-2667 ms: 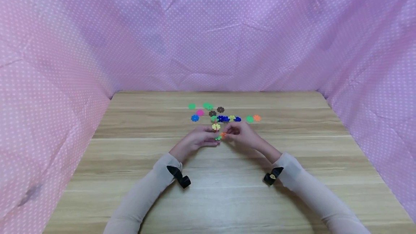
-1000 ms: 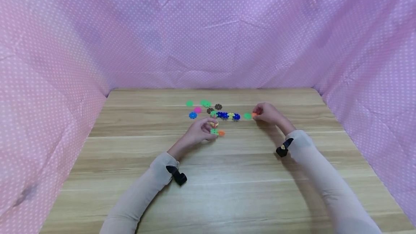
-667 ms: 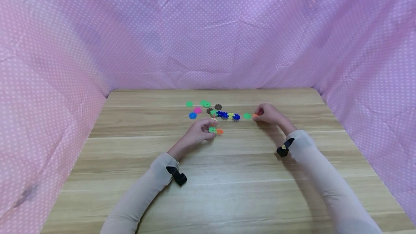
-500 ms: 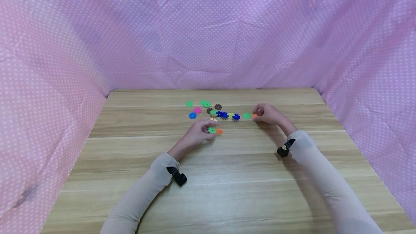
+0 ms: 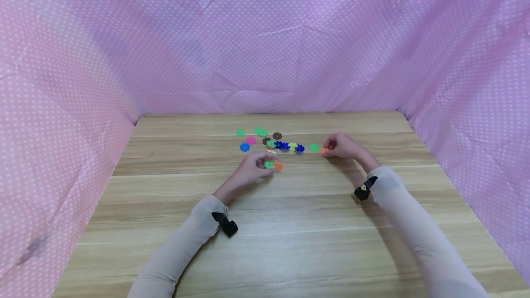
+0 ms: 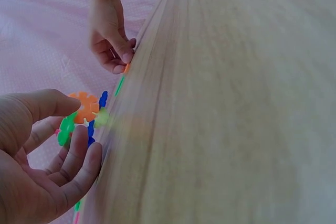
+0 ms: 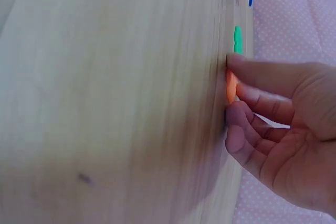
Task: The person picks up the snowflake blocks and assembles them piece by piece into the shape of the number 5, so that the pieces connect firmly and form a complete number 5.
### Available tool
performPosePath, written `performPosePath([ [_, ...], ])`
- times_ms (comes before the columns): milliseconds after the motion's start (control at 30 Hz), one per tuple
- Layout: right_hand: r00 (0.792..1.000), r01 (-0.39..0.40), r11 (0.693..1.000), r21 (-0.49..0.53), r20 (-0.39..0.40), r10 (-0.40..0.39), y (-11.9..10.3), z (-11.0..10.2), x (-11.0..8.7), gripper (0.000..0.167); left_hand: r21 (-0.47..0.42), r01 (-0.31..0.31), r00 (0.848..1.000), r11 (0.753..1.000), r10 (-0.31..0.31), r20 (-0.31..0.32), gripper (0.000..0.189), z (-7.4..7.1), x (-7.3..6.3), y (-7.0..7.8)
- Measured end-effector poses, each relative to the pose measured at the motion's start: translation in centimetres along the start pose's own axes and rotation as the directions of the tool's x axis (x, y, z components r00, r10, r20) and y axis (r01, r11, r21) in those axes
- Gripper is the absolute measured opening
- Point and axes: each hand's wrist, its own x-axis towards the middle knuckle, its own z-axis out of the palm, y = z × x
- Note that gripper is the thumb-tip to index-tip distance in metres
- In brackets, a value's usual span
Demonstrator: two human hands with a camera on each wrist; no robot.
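My left hand (image 5: 250, 168) holds a chain of notched flower-shaped plastic discs near the middle of the table. A green disc (image 5: 269, 164) and an orange disc (image 5: 279, 166) stick out beside its thumb; fingers partly hide a pale yellow disc (image 5: 271, 151). From there the chain bends right through a row of dark blue discs (image 5: 283, 146) with a yellow disc (image 5: 292, 146) among them. To the right, my right hand (image 5: 342, 146) pinches a loose orange disc (image 7: 231, 86) at the tabletop, thumb on one edge and fingers at the other. A loose green disc (image 5: 314, 147) lies just left of it.
Loose discs lie behind the left hand: blue (image 5: 244, 147), pink (image 5: 250, 140), several green (image 5: 261, 131) and brown (image 5: 277, 136). The wooden table (image 5: 265, 247) is enclosed by pink dotted cloth (image 5: 265, 49) at the back and sides.
My right hand has left the chain, where an orange disc now sits by the green one, and moved right to the loose orange disc. The left hand has tilted the chain slightly.
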Motion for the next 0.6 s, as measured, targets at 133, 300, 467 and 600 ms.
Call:
performPosePath([
  [133,1.0,0.016,1.0,0.022,0.022,-0.017,0.3,0.1,-0.1,0.024,0.002,0.001,1.0,1.0,-0.001,-0.012,0.036,0.0,0.0,0.1],
  [300,0.999,0.03,0.998,0.064,0.032,-0.032,-0.1,0.3,-0.2,0.025,0.004,0.002,1.0,1.0,-0.002,-0.03,0.035,-0.1,-0.1,0.2],
  [467,0.999,0.049,0.99,0.13,-0.005,-0.049,-1.6,1.3,-0.6,0.019,0.003,-0.002,0.999,1.0,0.002,-0.048,0.034,-0.1,-0.2,0.3],
  [600,0.997,0.072,0.957,0.282,-0.057,-0.059,-3.8,2.4,-1.3,0.019,-0.02,0.003,0.999,1.0,-0.004,-0.049,0.033,-0.1,-0.4,0.4],
])
